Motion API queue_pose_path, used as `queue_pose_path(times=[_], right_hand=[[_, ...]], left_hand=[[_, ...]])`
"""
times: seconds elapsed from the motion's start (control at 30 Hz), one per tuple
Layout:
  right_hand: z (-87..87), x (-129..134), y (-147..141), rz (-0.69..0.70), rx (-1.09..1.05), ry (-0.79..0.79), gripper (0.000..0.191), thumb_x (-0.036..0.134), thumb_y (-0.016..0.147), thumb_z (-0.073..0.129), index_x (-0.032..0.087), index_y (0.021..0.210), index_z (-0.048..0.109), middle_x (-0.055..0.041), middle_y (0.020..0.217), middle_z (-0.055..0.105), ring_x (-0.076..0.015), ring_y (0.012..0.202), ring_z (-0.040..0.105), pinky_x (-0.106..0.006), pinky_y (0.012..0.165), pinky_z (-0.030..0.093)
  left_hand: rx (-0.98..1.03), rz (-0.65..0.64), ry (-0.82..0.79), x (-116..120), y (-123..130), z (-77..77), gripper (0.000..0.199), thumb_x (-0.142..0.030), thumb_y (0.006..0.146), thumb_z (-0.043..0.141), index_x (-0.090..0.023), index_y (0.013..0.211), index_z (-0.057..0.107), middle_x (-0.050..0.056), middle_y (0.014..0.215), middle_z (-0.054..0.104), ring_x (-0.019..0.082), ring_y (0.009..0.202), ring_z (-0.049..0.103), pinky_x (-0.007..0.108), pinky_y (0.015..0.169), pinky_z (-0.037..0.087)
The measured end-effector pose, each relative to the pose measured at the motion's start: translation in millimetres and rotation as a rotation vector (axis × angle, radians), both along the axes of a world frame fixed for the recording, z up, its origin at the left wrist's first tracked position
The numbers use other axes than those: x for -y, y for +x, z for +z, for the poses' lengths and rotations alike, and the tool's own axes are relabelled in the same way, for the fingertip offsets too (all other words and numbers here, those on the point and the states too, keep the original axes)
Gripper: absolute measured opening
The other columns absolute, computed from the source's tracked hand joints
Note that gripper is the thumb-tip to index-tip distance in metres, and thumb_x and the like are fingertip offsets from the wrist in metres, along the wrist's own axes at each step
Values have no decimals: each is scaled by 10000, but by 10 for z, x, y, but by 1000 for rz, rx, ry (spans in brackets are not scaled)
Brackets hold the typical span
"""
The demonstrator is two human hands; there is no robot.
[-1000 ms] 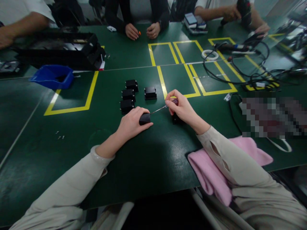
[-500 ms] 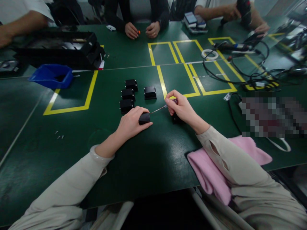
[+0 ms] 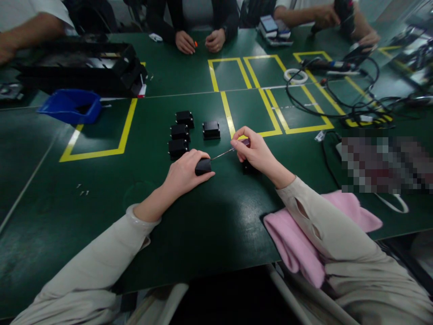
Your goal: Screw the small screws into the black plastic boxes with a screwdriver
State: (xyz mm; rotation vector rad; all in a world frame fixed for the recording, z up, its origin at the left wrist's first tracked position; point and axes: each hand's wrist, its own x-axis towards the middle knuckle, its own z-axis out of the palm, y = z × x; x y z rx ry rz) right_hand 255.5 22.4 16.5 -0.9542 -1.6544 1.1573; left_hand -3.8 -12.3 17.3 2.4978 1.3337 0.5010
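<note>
My left hand point(image 3: 186, 174) is closed around a small black box point(image 3: 203, 167) and steadies it on the green table. Between the fingers of my right hand point(image 3: 252, 149) is a screwdriver point(image 3: 246, 142) with a dark reddish handle. Its thin shaft slants down to the left, and the tip meets the upper right edge of the held box. Under my right hand another black box point(image 3: 248, 167) is partly hidden. Beyond my left hand stand several similar boxes, three in a column point(image 3: 178, 147) and one black box point(image 3: 211, 129) to their right.
A few small screws point(image 3: 82, 192) lie at left. Farther back are a blue bin point(image 3: 71, 106) and black trays point(image 3: 81, 74). A pink cloth point(image 3: 294, 243) lies under my right forearm. Cables point(image 3: 355, 108) tangle at right. Co-workers' hands point(image 3: 185, 43) show across the table.
My right hand and the screwdriver handle have shifted very slightly; the handle shows a little more. The box stays in my left hand, and the view has moved a touch.
</note>
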Motion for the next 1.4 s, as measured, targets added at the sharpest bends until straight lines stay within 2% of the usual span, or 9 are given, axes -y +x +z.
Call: queue_pose_path(times=[0.23,0.33,0.47,0.67,0.8,0.87,1.07,1.27,1.4], right_hand=[[27,9,2,-21,-4,23,222,295,949,702,240,972,488,99,589,546,-81,444,518,-233,470,375],[44,21,-4,-35,5,-3,257,381,965,715,242,942,500,98,549,527,-89,438,514,-240,464,368],[45,24,-11,-45,11,-28,314,489,997,676,246,901,501,126,458,410,-94,397,470,-239,440,347],[49,20,2,-20,4,14,188,306,967,686,232,933,517,99,565,536,-78,443,519,-228,470,369],[51,23,6,-27,4,30,133,209,938,655,223,949,523,96,599,557,-69,441,515,-229,482,377],[53,24,4,-25,1,22,144,234,947,664,222,948,521,97,587,551,-73,443,520,-230,484,377],[63,23,1,-13,22,-10,297,457,991,690,232,922,509,101,505,513,-84,415,491,-233,451,319],[63,21,6,-12,10,8,232,315,942,725,233,954,508,91,585,558,-81,453,518,-235,484,378],[58,21,0,-21,15,-10,234,374,970,692,231,932,511,92,533,532,-90,434,507,-237,465,344]], left_hand=[[-3,3,-7,3,8,17,357,-486,953,705,-223,1179,618,97,1202,706,310,1109,677,445,930,555],[1,5,-19,4,8,25,363,-490,951,704,-221,1181,619,102,1205,705,315,1109,676,452,925,558],[5,5,-23,3,8,27,363,-492,944,709,-228,1178,621,97,1200,707,314,1111,675,449,926,558],[8,5,-20,4,10,21,368,-489,945,714,-217,1176,623,101,1195,703,317,1103,675,451,929,553],[8,5,-15,6,15,24,359,-479,948,714,-213,1172,625,104,1190,702,317,1113,675,448,938,550],[4,3,-15,5,15,26,363,-479,949,712,-212,1178,623,106,1194,702,317,1116,674,447,936,551],[9,-1,-24,1,10,31,366,-495,950,704,-224,1179,618,104,1204,708,319,1117,676,456,937,554],[13,4,-32,-1,10,31,363,-491,943,703,-225,1176,622,103,1201,708,320,1111,675,465,936,557],[13,3,-23,-3,7,25,363,-497,945,698,-228,1177,622,103,1202,709,319,1119,675,462,944,556]])
